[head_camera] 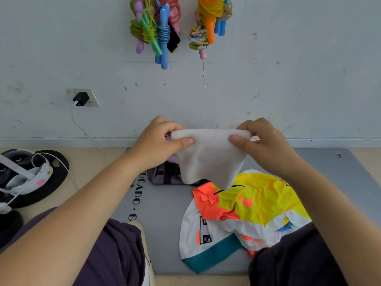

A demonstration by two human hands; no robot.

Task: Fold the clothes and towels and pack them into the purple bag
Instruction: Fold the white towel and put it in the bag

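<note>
dark trousers (115,250) frame the grey mat (165,234). colourful jersey (247,213) lies crumpled on it. left hand (158,141) and right hand (266,141) pinch the white towel (210,155) by its top corners, held aloft. purple bag (165,175) mostly hidden behind the towel.

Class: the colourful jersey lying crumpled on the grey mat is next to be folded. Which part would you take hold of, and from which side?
Probably the teal hem of the jersey, from above on the near side. That edge lies flat and exposed on the mat, while the far part is bunched and partly under the hanging towel, which both hands hold.
</note>
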